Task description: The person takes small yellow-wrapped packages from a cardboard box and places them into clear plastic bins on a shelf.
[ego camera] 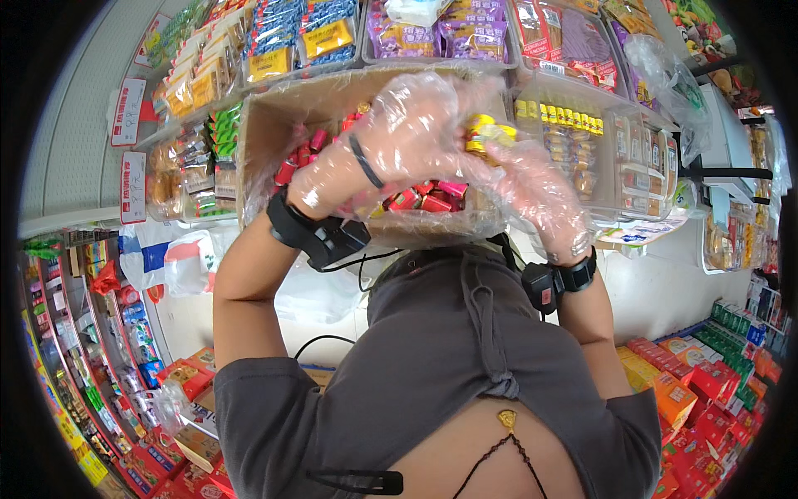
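My left hand (408, 128), in a clear plastic glove with a dark band, reaches across a cardboard box (268, 103). Several small cylindrical pieces in red wrappers (408, 199) and pink wrappers lie inside it, partly hidden by my hands. My right hand (530, 178), also gloved in clear plastic, grips a few yellow-wrapped cylindrical pieces (480, 132) over the box's right side. The left fingers are close to these pieces, but blur and glare hide whether they hold any. Just right of the box, a clear plastic bin (608, 168) contains rows of similar yellow-topped pieces (570, 118).
Behind the box stand trays of purple snack packets (405, 40) and blue packets (271, 28). Price cards (133, 187) hang at the left. Stocked shelves (93, 312) line the left side, and red boxes (714, 380) are stacked at lower right. A black cable (324, 339) hangs beside me.
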A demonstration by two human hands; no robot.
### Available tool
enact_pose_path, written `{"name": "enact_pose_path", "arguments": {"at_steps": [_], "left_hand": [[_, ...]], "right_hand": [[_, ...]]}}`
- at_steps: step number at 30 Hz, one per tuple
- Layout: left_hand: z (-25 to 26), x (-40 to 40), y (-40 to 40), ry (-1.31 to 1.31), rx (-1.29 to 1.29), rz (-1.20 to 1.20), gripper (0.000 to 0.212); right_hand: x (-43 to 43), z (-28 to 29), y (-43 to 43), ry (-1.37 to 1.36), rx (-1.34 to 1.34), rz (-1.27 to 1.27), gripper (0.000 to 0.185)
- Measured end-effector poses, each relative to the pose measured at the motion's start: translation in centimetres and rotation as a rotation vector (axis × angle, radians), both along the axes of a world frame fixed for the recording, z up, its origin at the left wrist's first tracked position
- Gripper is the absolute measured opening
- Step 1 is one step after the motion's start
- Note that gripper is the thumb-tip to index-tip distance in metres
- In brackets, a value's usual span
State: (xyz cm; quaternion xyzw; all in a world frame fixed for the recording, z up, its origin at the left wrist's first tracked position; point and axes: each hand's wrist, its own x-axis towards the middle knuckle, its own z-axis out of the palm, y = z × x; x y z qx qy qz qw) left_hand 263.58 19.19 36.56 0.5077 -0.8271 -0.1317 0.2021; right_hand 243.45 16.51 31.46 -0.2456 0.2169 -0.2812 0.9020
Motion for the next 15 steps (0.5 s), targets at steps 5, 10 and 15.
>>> {"name": "enact_pose_path", "arguments": {"at_steps": [5,10,15], "left_hand": [[-0.5,4.5,-2.4,0.157,0.225,0.113,0.043],[-7.7,5.4,-2.3,-0.049,0.048,-0.193,0.04],[-9.0,1.1,-2.1,-0.419,0.371,-0.118,0.047]], "right_hand": [[-3.7,0.3,-1.9,0.048,-0.074,-0.234,0.053],[-8.4,-1.5,-2.1,0.037,-0.063,-0.332,0.057],[-9.7,-2.9,-1.7,-0.241,0.194,-0.332,0.05]]}}
